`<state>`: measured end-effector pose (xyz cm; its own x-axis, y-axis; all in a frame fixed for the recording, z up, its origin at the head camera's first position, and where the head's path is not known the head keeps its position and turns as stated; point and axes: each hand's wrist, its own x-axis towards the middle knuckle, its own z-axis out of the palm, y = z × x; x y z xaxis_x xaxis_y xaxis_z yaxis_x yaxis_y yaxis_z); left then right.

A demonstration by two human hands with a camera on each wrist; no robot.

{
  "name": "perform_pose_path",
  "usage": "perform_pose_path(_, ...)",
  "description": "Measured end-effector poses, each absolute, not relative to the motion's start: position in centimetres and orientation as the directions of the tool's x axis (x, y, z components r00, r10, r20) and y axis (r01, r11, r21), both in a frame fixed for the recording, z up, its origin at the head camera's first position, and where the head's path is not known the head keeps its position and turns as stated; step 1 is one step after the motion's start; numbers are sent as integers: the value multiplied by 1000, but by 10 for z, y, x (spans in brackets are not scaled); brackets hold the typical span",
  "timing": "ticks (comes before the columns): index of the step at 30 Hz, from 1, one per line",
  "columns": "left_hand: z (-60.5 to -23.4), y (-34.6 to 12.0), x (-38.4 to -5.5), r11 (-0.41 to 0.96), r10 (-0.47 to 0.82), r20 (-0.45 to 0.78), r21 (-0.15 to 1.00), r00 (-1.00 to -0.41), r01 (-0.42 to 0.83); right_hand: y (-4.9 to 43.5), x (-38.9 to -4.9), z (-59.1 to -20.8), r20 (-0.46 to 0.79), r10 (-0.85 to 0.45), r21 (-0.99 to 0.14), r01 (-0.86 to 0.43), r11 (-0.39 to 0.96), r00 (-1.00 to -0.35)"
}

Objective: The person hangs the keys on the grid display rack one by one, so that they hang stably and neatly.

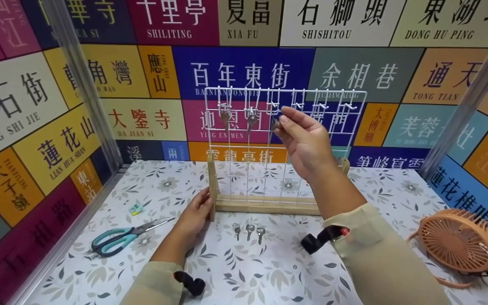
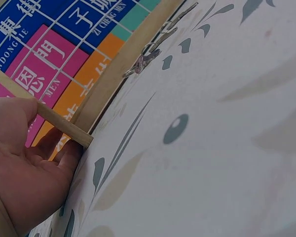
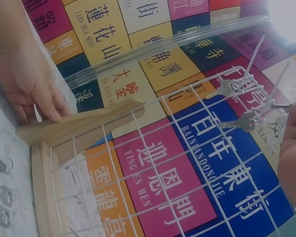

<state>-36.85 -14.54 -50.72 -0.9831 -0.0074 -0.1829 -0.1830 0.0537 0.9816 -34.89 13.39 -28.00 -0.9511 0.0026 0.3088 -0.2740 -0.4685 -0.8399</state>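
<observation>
A white wire rack with a row of hooks stands upright on a wooden base. My right hand pinches a key at the third hook from the left; its ring is hard to make out. One key hangs from the first hook and another key from the second. Low on the left, my left hand grips the wooden end piece of the stand, thumb and fingers on opposite sides. Three ringed keys lie in a row before the base.
Scissors with teal handles lie on the left of the flowered tablecloth, near a small green and yellow packet. An orange fan stands at the right edge. Panels with printed characters rise behind the rack.
</observation>
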Motion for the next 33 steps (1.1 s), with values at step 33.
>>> perform_pose_path(33,-505,-145,-367,84,-17,-196,977,-980,-197,128,-364,-319,218,48,-820,-209,-533,-975)
